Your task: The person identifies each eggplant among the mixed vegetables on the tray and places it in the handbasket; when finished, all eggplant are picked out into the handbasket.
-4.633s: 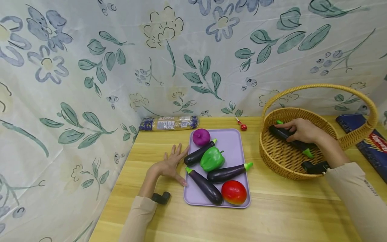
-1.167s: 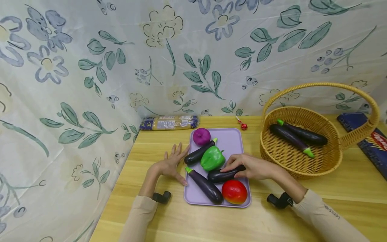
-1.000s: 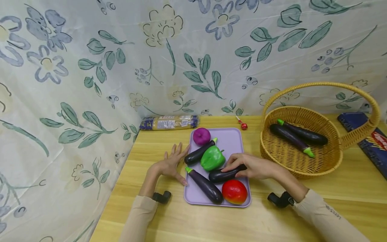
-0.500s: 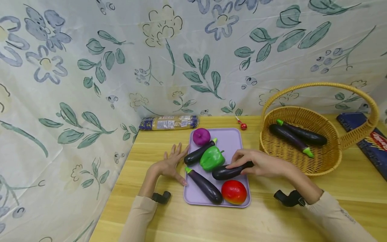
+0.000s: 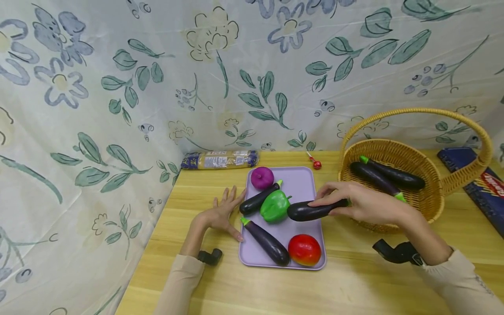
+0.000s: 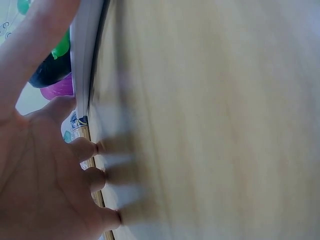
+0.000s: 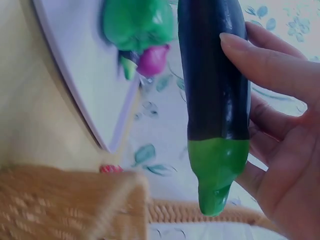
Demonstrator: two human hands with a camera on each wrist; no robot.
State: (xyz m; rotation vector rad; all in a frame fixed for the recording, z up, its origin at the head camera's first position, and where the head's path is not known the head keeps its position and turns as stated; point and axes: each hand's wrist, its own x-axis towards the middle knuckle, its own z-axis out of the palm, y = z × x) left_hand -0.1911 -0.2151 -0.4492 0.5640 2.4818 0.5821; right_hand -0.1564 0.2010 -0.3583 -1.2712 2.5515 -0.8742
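My right hand (image 5: 364, 202) grips a dark eggplant (image 5: 309, 211) between thumb and fingers, raised over the right side of the lilac tray (image 5: 301, 181). In the right wrist view its green stem end (image 7: 217, 165) points down. My left hand (image 5: 221, 215) rests with spread fingers on the table at the tray's left edge; its fingertips touch the wood in the left wrist view. On the tray lie two more eggplants (image 5: 267, 243), a green bell pepper (image 5: 275, 206), a purple onion (image 5: 262, 178) and a red mango-like fruit (image 5: 305, 250).
A wicker basket (image 5: 356, 214) with a tall handle stands at the right, two eggplants (image 5: 397, 173) inside. Behind the tray lie a packet of noodles (image 5: 220, 160) and a red lollipop (image 5: 316, 165). A dark blue package (image 5: 486, 192) lies beyond the basket.
My right hand went from the basket to the tray, took hold of an eggplant there, and has lifted it up and to the right. My left hand has stayed in place.
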